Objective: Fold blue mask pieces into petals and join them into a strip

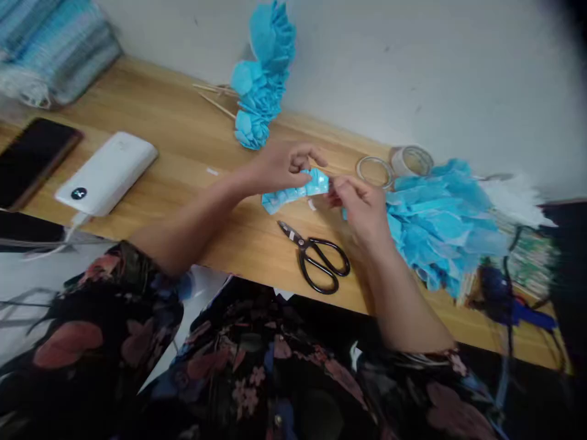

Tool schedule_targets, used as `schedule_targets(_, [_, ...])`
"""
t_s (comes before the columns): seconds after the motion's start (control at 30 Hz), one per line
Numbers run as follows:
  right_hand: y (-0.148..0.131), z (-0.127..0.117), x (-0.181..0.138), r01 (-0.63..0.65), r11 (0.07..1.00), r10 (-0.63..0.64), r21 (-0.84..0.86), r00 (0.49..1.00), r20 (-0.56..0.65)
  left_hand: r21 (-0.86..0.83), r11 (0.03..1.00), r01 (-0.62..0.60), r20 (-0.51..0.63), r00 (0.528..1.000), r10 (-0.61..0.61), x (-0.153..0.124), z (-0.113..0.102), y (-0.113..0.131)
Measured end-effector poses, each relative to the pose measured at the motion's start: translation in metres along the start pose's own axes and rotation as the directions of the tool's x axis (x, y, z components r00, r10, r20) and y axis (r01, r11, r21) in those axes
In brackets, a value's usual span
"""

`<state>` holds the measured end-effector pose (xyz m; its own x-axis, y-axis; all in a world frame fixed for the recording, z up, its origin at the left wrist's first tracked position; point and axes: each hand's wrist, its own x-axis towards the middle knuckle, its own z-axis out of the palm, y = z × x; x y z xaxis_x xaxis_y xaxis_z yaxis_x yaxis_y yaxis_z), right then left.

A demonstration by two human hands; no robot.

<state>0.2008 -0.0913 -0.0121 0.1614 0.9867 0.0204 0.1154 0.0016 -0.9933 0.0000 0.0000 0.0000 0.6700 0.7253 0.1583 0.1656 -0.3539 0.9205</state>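
Observation:
A strip of blue crepe paper stretches between my hands, just above the wooden table. My left hand pinches its upper edge between thumb and fingers. At the strip's right end, my right hand is closed, with thumb and fingertips together on the paper; what else they may hold is hidden. Black-handled scissors lie on the table just below the hands, blades toward the upper left. Several blue paper flowers on thin sticks lie beyond my left hand, against the wall.
A pile of blue paper pieces sits right of my right hand, near two tape rolls. A blue-handled tool is at the far right. Leftward lie a white power bank, a phone and stacked packs.

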Motion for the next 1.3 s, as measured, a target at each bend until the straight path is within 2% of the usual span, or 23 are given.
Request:
schedule_targets(0.13, [0.004,0.002,-0.001,-0.096,0.989,0.094,0.114,0.995,0.025,-0.087,0.996,0.014,-0.082,0.996,-0.021,0.003,0.001,-0.004])
schedule_targets(0.3, [0.002,0.007,-0.007,-0.182,0.975,0.158,0.129,0.971,0.178,-0.210,0.978,0.013,-0.159,0.986,-0.047,0.006,0.004,-0.011])
schedule_targets(0.6, [0.007,0.012,-0.007,-0.061,0.996,0.054,0.066,0.993,0.101,-0.214,0.976,-0.033,-0.208,0.978,-0.012,0.002,0.019,-0.013])
schedule_targets(0.87, [0.012,0.012,-0.005,0.007,1.000,-0.008,0.011,0.999,0.043,-0.236,0.972,0.011,-0.157,0.986,-0.049,-0.001,0.020,-0.008])
schedule_targets(0.97, [0.010,0.011,-0.005,0.033,0.999,-0.031,-0.020,0.998,0.058,-0.244,0.970,0.009,-0.165,0.985,-0.051,0.001,0.019,-0.007])
schedule_targets(1.07, [0.006,0.004,-0.004,0.073,0.992,-0.062,-0.099,0.993,0.103,-0.267,0.962,-0.051,-0.230,0.973,-0.012,0.002,0.006,-0.005])
schedule_targets(1.13, [0.003,-0.002,-0.002,0.104,0.974,-0.083,-0.200,0.990,0.111,-0.282,0.951,-0.124,-0.316,0.948,0.030,0.001,-0.011,0.001])
schedule_targets(1.17, [0.002,-0.005,-0.002,0.123,0.955,-0.095,-0.270,0.989,0.114,-0.274,0.953,-0.130,-0.317,0.948,0.038,-0.001,-0.021,0.006])
schedule_targets(1.23, [0.000,-0.010,-0.002,0.169,0.885,-0.122,-0.434,0.983,0.134,-0.209,0.974,-0.087,-0.335,0.942,0.012,-0.007,-0.042,0.019])
schedule_targets(1.3, [-0.002,-0.011,-0.003,0.219,0.783,-0.126,-0.582,0.972,0.198,-0.095,0.995,-0.025,-0.295,0.955,-0.004,-0.013,-0.057,0.036])
